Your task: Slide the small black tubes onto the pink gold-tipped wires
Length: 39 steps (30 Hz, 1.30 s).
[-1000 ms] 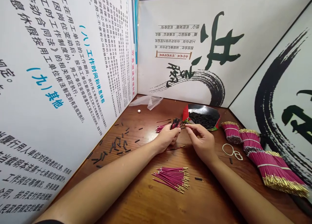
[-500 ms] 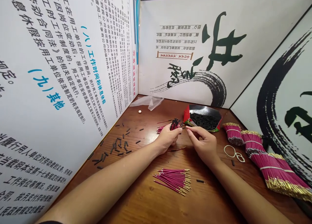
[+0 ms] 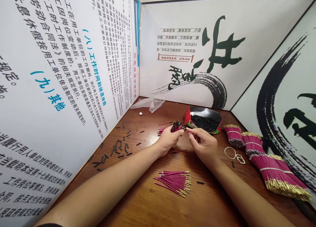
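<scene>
Lying fanned nearest, pink wires (image 3: 174, 181) seem placed for reach; beyond, the left hand (image 3: 170, 143) clasps a black-tipped bundle (image 3: 176, 126), ends facing the right hand (image 3: 204, 145), which pinches a tiny piece (image 3: 186, 129) (too small to identify) before the box (image 3: 187, 117).

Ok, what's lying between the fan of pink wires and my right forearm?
In the head view, one short black piece lies on the table between the pink wires and your right forearm.

I could pass over bare table (image 3: 145, 209) between left forearm (image 3: 111, 184) and right forearm (image 3: 237, 187), above loose pink wires (image 3: 172, 181). Ahead, red-sided tray (image 3: 188, 117) blocks low travel; banded bundles (image 3: 276, 171) wall off the right.
</scene>
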Available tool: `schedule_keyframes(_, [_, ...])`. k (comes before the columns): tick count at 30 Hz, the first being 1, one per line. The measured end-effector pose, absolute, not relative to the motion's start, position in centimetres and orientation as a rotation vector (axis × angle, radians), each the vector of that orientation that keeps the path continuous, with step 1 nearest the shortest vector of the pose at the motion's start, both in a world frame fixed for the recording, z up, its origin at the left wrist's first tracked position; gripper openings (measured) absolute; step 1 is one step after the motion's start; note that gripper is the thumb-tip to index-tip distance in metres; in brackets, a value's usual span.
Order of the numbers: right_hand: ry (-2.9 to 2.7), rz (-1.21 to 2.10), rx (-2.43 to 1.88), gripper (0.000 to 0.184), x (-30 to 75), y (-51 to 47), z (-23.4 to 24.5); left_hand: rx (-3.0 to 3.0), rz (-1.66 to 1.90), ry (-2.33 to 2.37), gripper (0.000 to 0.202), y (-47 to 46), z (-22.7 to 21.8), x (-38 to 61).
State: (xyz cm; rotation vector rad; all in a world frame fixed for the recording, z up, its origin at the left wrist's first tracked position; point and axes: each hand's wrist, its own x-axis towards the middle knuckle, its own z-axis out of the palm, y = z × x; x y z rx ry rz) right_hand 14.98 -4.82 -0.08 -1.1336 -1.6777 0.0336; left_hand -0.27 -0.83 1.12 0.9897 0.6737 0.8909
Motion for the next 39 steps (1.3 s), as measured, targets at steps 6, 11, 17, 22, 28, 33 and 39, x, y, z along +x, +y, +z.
schedule_keyframes(6, [-1.669,0.058,-1.182,0.021,14.96,-4.74,-0.23,1.015,0.886,0.655,0.035,-0.71,0.84,-0.29])
schedule_keyframes(11, [-1.651,0.077,-1.213,0.022,14.89,-4.85,-0.09,0.988,0.844,0.654,0.026,-0.48,0.92,-0.33])
schedule_keyframes(17, [-1.6,0.105,-1.233,0.028,14.87,-4.84,-0.21,0.989,0.772,0.678,0.018,-0.34,1.04,-0.32])
schedule_keyframes(22, [-1.654,0.087,-1.178,0.031,14.87,-4.87,-0.24,1.023,0.701,0.628,0.013,-0.35,0.88,-0.47])
schedule_keyframes(28, [-1.835,-0.051,-1.119,0.034,14.65,-5.29,0.17,1.005,0.634,0.573,0.017,-0.35,1.12,-0.6])
schedule_keyframes(33, [-1.923,-0.171,-1.135,0.041,14.46,-5.37,0.25,1.083,0.645,0.635,0.021,-0.61,1.17,-0.3])
schedule_keyframes(39, [-1.921,-0.172,-1.105,0.035,14.38,-5.37,0.57,1.1,0.641,0.666,0.029,-0.6,0.94,-0.1])
